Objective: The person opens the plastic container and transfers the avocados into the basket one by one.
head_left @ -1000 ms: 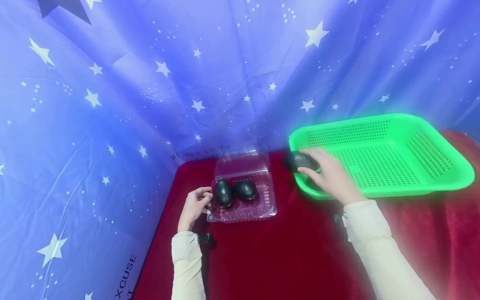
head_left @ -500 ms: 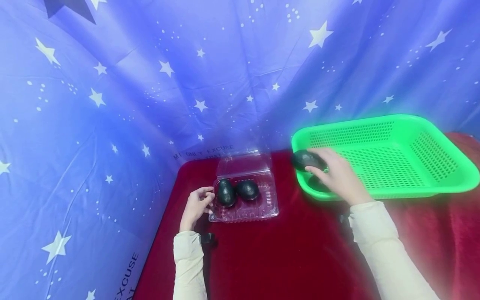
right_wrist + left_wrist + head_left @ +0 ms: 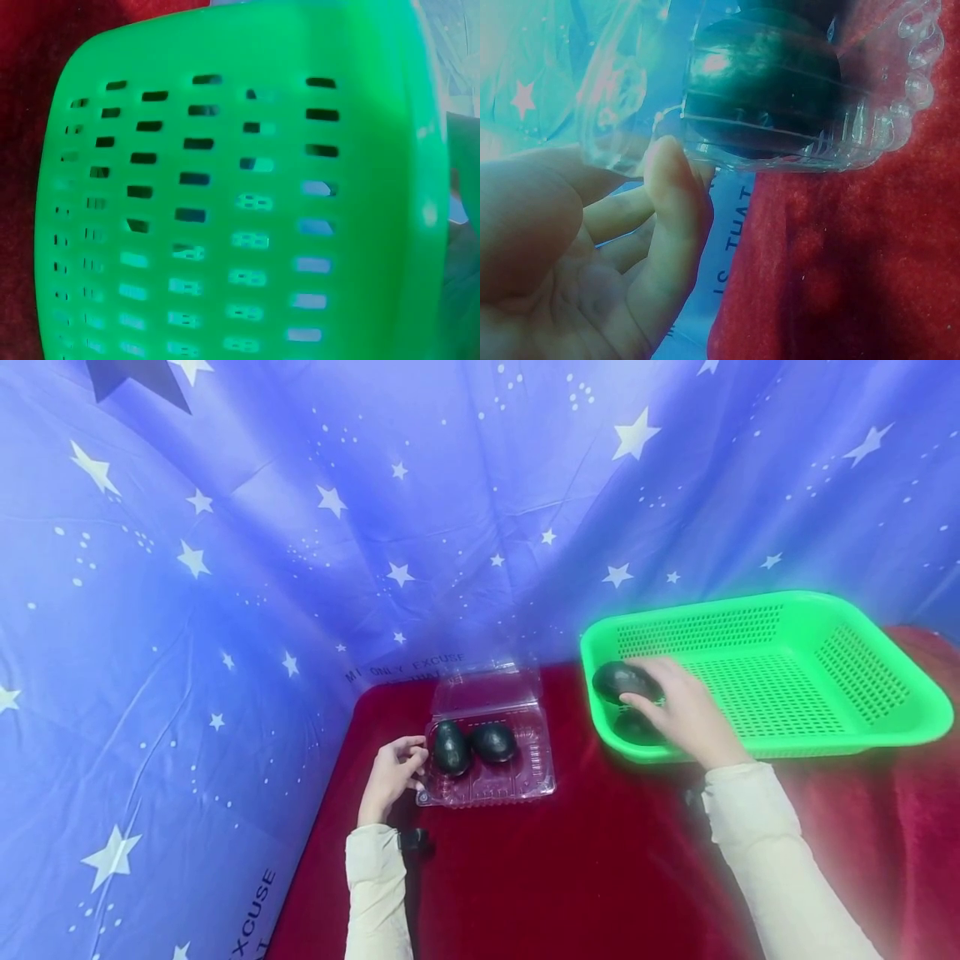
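Observation:
In the head view, my right hand (image 3: 678, 706) grips a dark avocado (image 3: 626, 682) over the left end of the green basket (image 3: 900, 718). Another avocado (image 3: 632, 727) shows below it inside the basket, partly covered by the hand. My left hand (image 3: 392, 777) pinches the left edge of a clear plastic clamshell box (image 3: 528, 777). Two avocados, one upright (image 3: 452, 748) and one lying beside it (image 3: 495, 742), are in that box. The left wrist view shows my fingertips (image 3: 671, 169) at the box's rim. The basket's slotted side (image 3: 225, 165) hides most of the right hand in the right wrist view.
A red cloth (image 3: 570, 877) covers the table. The box's lid (image 3: 486, 689) stands raised at the back, near a blue star-patterned curtain (image 3: 450, 485) that hangs behind and on the left.
My right hand has moved a little to the right with the avocado, from over the basket's left rim to inside its outline. The left hand stays at the box's edge.

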Available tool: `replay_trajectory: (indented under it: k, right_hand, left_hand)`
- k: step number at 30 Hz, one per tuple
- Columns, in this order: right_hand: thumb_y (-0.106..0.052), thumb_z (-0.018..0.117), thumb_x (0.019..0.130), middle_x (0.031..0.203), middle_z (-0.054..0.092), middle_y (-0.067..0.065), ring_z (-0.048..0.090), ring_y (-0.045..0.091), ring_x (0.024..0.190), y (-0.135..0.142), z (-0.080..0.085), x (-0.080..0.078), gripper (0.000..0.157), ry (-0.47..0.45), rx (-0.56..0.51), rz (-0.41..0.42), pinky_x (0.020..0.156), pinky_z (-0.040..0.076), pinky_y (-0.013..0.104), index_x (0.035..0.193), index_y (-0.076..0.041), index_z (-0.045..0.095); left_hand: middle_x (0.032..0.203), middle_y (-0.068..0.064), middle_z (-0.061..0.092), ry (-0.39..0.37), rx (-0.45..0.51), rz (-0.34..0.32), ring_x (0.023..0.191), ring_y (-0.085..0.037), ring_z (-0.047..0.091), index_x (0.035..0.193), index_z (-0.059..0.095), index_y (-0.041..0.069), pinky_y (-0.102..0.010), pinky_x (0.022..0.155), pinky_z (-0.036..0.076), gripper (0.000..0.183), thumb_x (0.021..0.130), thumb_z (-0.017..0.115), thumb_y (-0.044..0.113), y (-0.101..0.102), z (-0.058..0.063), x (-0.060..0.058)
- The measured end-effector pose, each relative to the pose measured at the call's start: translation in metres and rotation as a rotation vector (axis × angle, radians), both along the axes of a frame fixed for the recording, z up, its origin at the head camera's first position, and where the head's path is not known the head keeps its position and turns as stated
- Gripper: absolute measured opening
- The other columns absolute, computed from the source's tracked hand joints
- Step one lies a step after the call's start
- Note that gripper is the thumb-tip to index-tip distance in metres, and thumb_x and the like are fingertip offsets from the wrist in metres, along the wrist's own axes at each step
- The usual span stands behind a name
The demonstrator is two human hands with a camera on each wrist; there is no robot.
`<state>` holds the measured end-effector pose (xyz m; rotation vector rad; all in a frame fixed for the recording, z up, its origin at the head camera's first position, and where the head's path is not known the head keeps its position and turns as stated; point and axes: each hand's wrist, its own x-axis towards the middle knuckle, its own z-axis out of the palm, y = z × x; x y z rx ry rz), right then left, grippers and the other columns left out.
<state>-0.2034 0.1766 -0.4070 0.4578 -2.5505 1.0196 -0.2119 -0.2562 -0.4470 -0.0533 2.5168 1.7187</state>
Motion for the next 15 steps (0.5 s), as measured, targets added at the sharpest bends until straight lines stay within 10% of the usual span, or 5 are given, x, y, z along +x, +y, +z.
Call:
replay_trajectory:
  k: [7,15]
  right_hand:
    - [-0.015,0.074,0.09,0.131,0.058,0.019,0.054,0.037,0.12,0.004,-0.004,-0.002,0.052,0.006,0.009,-0.014,0.101,0.045,0.059,0.137,-0.005,0.055]
    - [-0.011,0.076,0.087,0.129,0.06,0.017,0.055,0.037,0.119,0.005,-0.011,-0.004,0.052,-0.03,0.047,-0.013,0.099,0.046,0.061,0.136,-0.009,0.057]
  left_hand:
    - [0.104,-0.031,0.062,0.002,0.005,-0.006,0.066,-0.017,0.056,0.129,0.058,-0.01,-0.024,0.046,0.056,0.036,0.095,0.062,0.001,-0.001,-0.002,-0.002]
    - [0.104,-0.033,0.061,-0.02,0.02,-0.025,0.069,-0.021,0.058,0.128,0.056,-0.013,-0.026,0.049,0.058,0.036,0.094,0.06,-0.002,0.008,0.026,0.013]
